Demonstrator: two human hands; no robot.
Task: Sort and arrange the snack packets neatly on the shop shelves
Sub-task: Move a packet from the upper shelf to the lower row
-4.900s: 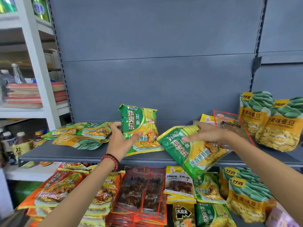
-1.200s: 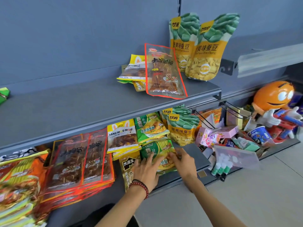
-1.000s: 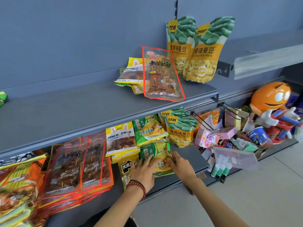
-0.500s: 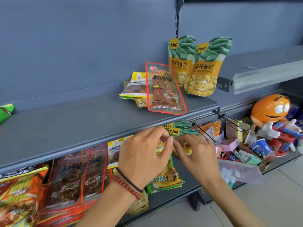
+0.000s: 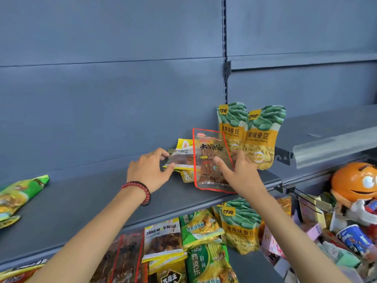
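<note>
- Closest to us, the lower shelf is a jumble: red-edged clear packets of dark strips [image 5: 126,260], a yellow-topped packet with a clear window [image 5: 163,240], green noodle-snack packets [image 5: 201,225] and a green-and-orange broad bean bag [image 5: 240,227].
- Off to the right, a round orange cartoon figure [image 5: 355,182] grins among small boxes.
- We see both forearms reaching up over the grey metal upper shelf [image 5: 81,201], and there's a red bead bracelet [image 5: 138,190] on the left wrist.
- The left hand [image 5: 146,172] is curled, thumb and fingers pinching the left edge of a flat yellow-and-clear snack packet [image 5: 181,158] that lies on the upper shelf.
- The right hand [image 5: 242,176] grips a tall clear packet with a red border [image 5: 210,160], thumb pressed on its front and fingers behind. The packet stands tilted and overlaps the right side of the yellow-and-clear one.
- Far left on that shelf, a green-and-yellow packet [image 5: 20,193] lies flat, well apart from the hands.
- Behind the right hand, two upright broad bean bags [image 5: 263,137] stand side by side against the grey back panel [image 5: 102,78].
</note>
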